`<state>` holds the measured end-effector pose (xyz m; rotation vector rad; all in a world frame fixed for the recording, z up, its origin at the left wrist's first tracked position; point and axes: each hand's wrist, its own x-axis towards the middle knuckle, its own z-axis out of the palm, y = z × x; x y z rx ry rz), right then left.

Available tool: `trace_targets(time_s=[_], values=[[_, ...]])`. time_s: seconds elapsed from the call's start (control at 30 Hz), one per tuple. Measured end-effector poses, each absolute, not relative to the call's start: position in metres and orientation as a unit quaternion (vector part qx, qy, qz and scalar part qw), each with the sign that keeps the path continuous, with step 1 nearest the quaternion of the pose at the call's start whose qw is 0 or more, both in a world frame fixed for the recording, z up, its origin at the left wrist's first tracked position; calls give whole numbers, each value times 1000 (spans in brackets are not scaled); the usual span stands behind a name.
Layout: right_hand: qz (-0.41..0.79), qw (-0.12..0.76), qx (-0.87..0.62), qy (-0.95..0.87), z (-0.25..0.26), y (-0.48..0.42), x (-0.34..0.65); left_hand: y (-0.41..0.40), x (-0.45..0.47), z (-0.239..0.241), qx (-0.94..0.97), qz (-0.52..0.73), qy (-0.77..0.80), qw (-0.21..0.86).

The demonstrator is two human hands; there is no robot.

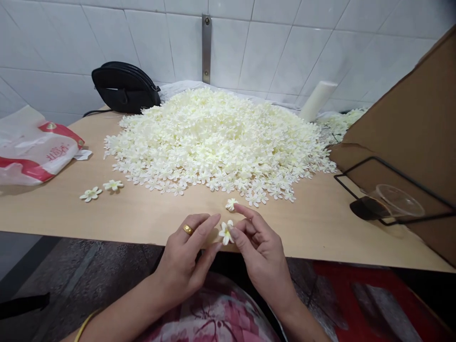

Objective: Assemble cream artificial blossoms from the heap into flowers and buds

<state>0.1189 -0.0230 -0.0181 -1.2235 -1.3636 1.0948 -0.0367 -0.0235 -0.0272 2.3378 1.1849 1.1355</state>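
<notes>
In the head view, with the clock centred on the hands, the right hand (237,223) is pinching one yellow-centred white blossom (226,234) between thumb and curled fingers. The left hand (192,251) is facing it, thumb and fingers parted, fingertips hovering just beside the petals and holding nothing. One near blossom (231,204) is lying at twelve, by the right index fingertip; two loose blossoms (113,185) are resting at ten. And the blossom heap (217,137) is filling twelve o'clock, too many for counting! Containers now: one red-and-white plastic bag (35,147) is slumping farther out towards ten, contents hidden; one black zip pouch (124,88) is sitting between ten and eleven, its inside not showing; one clear plastic cup (401,202) is tilting near three beside one black wire frame (409,175), something dark showing at its end, whether inside I cannot tell.
</notes>
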Motion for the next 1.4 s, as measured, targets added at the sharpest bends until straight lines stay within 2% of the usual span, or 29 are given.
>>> trace_targets(time_s=[0.17,0.23,0.33,0.43,0.57,0.7,1.0,1.2,1.27,1.33,1.4], values=[[539,471,-468,-518,-14,-23,116,-25,-33,-26,813,425,367,153],[535,460,-460,-539,-14,-23,118,-25,-32,-22,779,448,376,225],[476,460,-447,-602,-13,-23,123,-24,-29,-13,659,442,436,424],[518,454,-403,-603,-12,-23,125,-23,-27,-8,514,417,468,585],[634,435,-350,-536,-9,-23,125,-22,-28,-7,446,409,439,664],[682,417,-323,-507,-5,-22,128,-22,-32,-7,409,377,416,720],[672,385,-345,-530,-5,-23,131,-22,-34,0,446,344,454,690],[602,415,-392,-558,-8,-20,126,-20,-27,-1,484,382,469,633],[519,435,-432,-596,-12,-17,124,-18,-27,-3,497,410,484,592],[385,452,-468,-654,-18,-14,123,-16,-29,-7,515,440,507,533],[266,436,-469,-720,-25,-11,123,-16,-33,-12,558,453,523,459]])
